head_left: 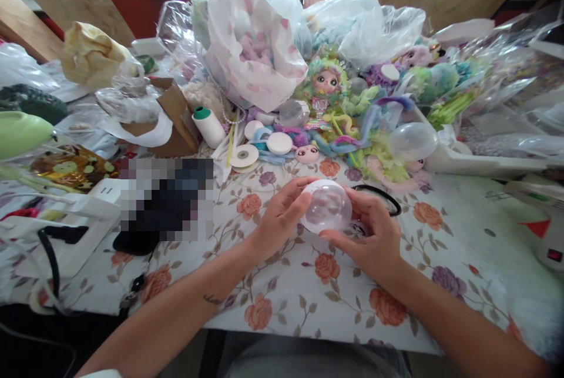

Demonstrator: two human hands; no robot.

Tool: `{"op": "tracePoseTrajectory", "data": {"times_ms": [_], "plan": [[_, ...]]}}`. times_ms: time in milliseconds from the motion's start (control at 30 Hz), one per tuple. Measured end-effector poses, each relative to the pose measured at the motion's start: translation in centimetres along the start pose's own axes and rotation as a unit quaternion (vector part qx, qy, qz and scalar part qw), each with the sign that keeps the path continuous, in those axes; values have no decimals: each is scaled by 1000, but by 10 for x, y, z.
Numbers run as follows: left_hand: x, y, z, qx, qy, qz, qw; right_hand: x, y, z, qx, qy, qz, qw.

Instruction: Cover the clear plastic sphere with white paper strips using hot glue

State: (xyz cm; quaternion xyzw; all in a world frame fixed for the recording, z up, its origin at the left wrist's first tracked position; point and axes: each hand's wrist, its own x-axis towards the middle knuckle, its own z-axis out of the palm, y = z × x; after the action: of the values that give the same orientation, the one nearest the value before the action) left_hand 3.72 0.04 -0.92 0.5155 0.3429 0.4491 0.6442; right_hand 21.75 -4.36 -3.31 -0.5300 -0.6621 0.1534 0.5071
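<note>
A clear plastic ball capsule (pixel 326 206) sits between both my hands, just above the flowered tablecloth (pixel 308 284). My left hand (pixel 279 216) curls round its left side, thumb on top. From the right, my right hand (pixel 374 237) wraps the capsule with fingers under and beside it. Something pale shows inside the capsule; I cannot make out what. A black loop (pixel 388 197) lies right behind my right hand.
Behind the hands lies a heap of pastel doll parts, a doll head (pixel 326 81), another clear capsule (pixel 412 141), white discs, ribbon reel (pixel 244 156), thread spool (pixel 208 125). Plastic bags pile at the back. A power strip (pixel 94 198) and cardboard box (pixel 174 110) sit left.
</note>
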Motion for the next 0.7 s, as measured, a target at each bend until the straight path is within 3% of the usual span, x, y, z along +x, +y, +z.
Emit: {"op": "tracePoseTrajectory", "data": {"times_ms": [233, 400, 500, 600, 667, 700], "plan": [[3, 0, -5, -66, -5, -114, 991, 1, 2, 2, 39, -45, 16, 998], [5, 6, -5, -80, -16, -136, 987, 2, 2, 4, 48, -51, 26, 997], [6, 3, -5, -85, -21, -129, 988, 7, 1, 1, 102, -53, 85, 990], [5, -1, -6, -66, -38, -105, 992, 16, 3, -2, 220, -50, 187, 956], [2, -3, -7, -1, -57, -42, 997, 23, 6, -3, 267, -60, 225, 935], [0, -3, -6, 46, -62, 1, 997, 26, 7, -3, 253, -67, 212, 942]]}}
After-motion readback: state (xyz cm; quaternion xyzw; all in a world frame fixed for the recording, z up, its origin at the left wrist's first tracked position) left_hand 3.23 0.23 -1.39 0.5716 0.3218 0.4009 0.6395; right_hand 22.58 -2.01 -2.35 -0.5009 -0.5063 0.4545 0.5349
